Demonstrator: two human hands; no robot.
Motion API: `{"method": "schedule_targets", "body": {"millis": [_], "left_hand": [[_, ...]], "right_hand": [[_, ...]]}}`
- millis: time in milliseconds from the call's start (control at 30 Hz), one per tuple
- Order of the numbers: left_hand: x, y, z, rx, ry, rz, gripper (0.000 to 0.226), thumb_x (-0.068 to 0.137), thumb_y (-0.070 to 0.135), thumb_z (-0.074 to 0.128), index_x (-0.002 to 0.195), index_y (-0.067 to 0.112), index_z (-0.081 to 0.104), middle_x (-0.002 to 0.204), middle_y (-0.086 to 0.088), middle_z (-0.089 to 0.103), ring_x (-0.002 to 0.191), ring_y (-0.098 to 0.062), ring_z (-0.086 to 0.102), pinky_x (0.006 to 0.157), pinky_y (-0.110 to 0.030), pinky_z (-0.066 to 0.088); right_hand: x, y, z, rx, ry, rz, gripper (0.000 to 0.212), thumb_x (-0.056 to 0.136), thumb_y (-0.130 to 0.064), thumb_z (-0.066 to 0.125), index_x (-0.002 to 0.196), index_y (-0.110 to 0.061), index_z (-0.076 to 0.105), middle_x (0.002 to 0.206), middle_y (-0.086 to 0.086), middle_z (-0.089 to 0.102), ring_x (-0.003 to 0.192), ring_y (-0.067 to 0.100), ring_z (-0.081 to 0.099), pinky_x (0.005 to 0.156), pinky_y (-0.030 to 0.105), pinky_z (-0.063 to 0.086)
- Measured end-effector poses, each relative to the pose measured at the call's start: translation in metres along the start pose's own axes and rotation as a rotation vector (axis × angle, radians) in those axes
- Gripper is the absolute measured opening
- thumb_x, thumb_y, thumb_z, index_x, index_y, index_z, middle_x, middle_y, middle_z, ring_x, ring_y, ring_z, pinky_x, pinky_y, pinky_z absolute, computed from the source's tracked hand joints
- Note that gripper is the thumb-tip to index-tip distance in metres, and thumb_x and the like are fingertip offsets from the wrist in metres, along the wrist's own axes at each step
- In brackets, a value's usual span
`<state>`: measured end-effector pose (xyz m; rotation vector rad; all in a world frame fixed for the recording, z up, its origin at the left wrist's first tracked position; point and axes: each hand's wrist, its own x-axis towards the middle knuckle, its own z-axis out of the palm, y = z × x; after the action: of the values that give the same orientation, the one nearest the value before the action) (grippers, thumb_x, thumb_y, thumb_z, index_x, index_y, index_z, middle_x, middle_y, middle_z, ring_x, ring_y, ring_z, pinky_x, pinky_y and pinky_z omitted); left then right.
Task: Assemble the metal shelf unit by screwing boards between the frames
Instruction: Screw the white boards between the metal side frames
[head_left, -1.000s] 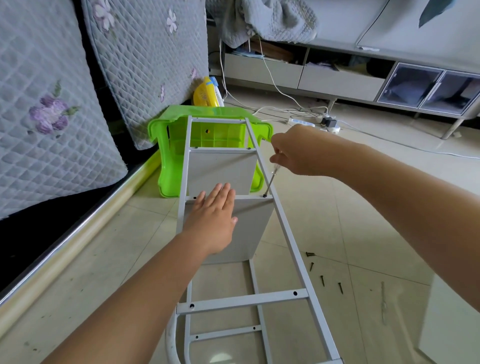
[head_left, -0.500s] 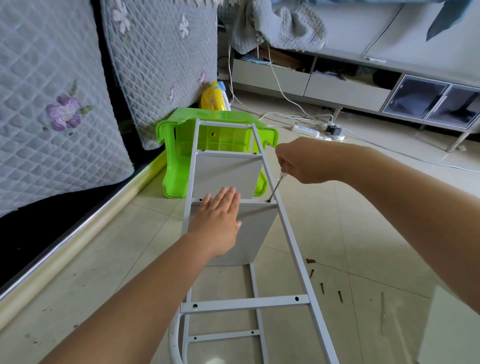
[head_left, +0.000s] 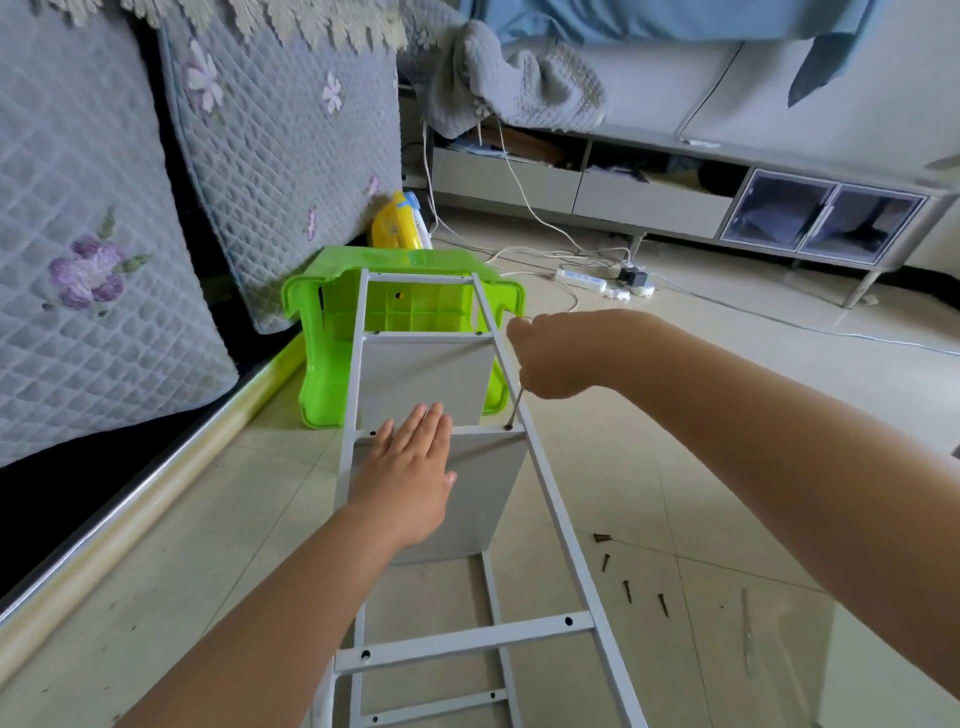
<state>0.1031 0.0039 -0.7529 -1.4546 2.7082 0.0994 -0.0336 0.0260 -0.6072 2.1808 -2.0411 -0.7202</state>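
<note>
The white metal frame (head_left: 558, 519) lay flat, raised above the tiled floor (head_left: 675, 415), with its far end over a green plastic stool (head_left: 311, 322) tipped on its side. Two grey boards stood on edge beneath the frame's cross rungs: the far board (head_left: 426, 379) under the second rung from the far end, and the near board (head_left: 488, 499) under the next rung toward the viewer.

The left hand (head_left: 410, 478) lay flat on the near board just below its rung, fingers straight and pressed together, palm down, holding nothing.

The right hand (head_left: 550, 353) was closed in a fist around the handle of a screwdriver (head_left: 515, 408). The handle was hidden inside the fist. Only the thin metal shaft showed below the hand. The shaft ran down and slightly left, and its tip sat at the screw hole (head_left: 508, 428) at the right end of the rung above the near board, next to the frame's right rail.

A matching hole at the left end of the same rung showed dark; whether it held a screw could not be told.

Four loose dark screws (head_left: 626, 590) lay on the floor to the right of the frame, near the right forearm. A white power strip (head_left: 582, 279) with cables lay on the floor beyond the stool.
</note>
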Motion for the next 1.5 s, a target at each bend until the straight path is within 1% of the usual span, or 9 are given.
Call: {"method": "schedule_targets", "body": {"millis": [467,633,800,933,1100,1233,1333,1433,1500], "left_hand": [[-0.002,0.000,-0.001,-0.014,-0.031,-0.001,0.059,0.102,0.030,0.019,0.147,0.011,-0.013,0.154,-0.003,-0.021,0.142,-0.016,-0.018,0.115,-0.035,-0.009],[-0.003,0.001,0.000,-0.021,-0.032,-0.005,0.060,0.102,0.031,0.020,0.147,0.011,-0.013,0.154,-0.003,-0.021,0.142,-0.016,-0.019,0.114,-0.035,-0.009],[-0.003,0.002,0.001,-0.014,-0.031,-0.009,0.060,0.101,0.031,0.020,0.147,0.011,-0.013,0.154,-0.003,-0.021,0.142,-0.016,-0.019,0.114,-0.035,-0.010],[-0.004,0.003,0.002,-0.007,-0.027,-0.005,0.060,0.101,0.031,0.020,0.147,0.011,-0.014,0.154,-0.003,-0.022,0.142,-0.016,-0.020,0.114,-0.035,-0.011],[-0.006,0.003,0.000,-0.005,-0.026,-0.014,0.060,0.101,0.031,0.020,0.147,0.011,-0.013,0.154,-0.003,-0.021,0.142,-0.016,-0.019,0.114,-0.036,-0.010],[-0.008,0.004,0.000,-0.002,-0.026,-0.012,0.059,0.102,0.030,0.020,0.147,0.010,-0.013,0.154,-0.003,-0.021,0.142,-0.017,-0.019,0.114,-0.036,-0.010],[-0.010,0.005,0.000,-0.006,-0.034,-0.013,0.059,0.102,0.029,0.020,0.147,0.010,-0.014,0.154,-0.003,-0.021,0.142,-0.017,-0.019,0.114,-0.036,-0.010],[-0.010,0.005,-0.002,-0.006,-0.049,-0.010,0.060,0.102,0.030,0.020,0.147,0.010,-0.013,0.154,-0.004,-0.021,0.142,-0.017,-0.019,0.114,-0.036,-0.010],[-0.010,0.005,-0.002,-0.003,-0.056,-0.002,0.060,0.102,0.030,0.020,0.147,0.009,-0.014,0.154,-0.004,-0.021,0.142,-0.017,-0.019,0.114,-0.035,-0.010]], "right_hand": [[0.015,0.011,0.002,-0.087,0.023,0.128,0.027,0.097,-0.015,0.036,0.110,-0.008,0.059,0.096,0.004,0.054,0.097,0.026,0.054,0.082,0.033,0.042],[0.003,-0.005,0.006,0.044,0.077,0.076,0.036,0.097,-0.023,0.037,0.128,-0.004,0.039,0.128,0.015,0.049,0.116,0.032,0.049,0.089,0.036,0.041],[-0.001,-0.004,0.001,-0.031,0.033,-0.069,0.025,0.094,-0.009,0.043,0.114,0.003,0.049,0.111,0.016,0.057,0.087,0.026,0.050,0.056,0.025,0.035],[0.000,0.005,0.000,-0.148,0.038,-0.102,0.028,0.096,-0.020,0.044,0.107,0.002,0.057,0.068,0.002,0.042,0.079,0.022,0.043,0.054,0.026,0.032],[0.004,-0.002,0.000,-0.034,0.057,-0.039,0.022,0.095,-0.015,0.042,0.083,-0.002,0.056,0.069,0.003,0.042,0.081,0.025,0.048,0.071,0.030,0.039],[0.016,-0.009,-0.010,0.103,-0.095,0.094,0.026,0.093,-0.005,0.036,0.075,0.000,0.056,0.066,0.004,0.051,0.054,0.015,0.043,0.055,0.026,0.036],[0.015,-0.011,-0.015,0.198,-0.163,0.123,0.030,0.094,-0.006,0.030,0.084,0.000,0.057,0.079,0.008,0.058,0.050,0.014,0.042,0.051,0.023,0.036],[0.006,-0.011,-0.014,0.181,-0.153,0.124,0.028,0.096,-0.010,0.034,0.073,0.001,0.047,0.053,0.006,0.052,0.048,0.015,0.040,0.044,0.020,0.036],[0.001,-0.006,-0.011,0.219,-0.191,0.117,0.020,0.096,-0.007,0.034,0.103,0.003,0.049,0.080,0.011,0.054,0.062,0.022,0.058,0.045,0.019,0.040]]}}
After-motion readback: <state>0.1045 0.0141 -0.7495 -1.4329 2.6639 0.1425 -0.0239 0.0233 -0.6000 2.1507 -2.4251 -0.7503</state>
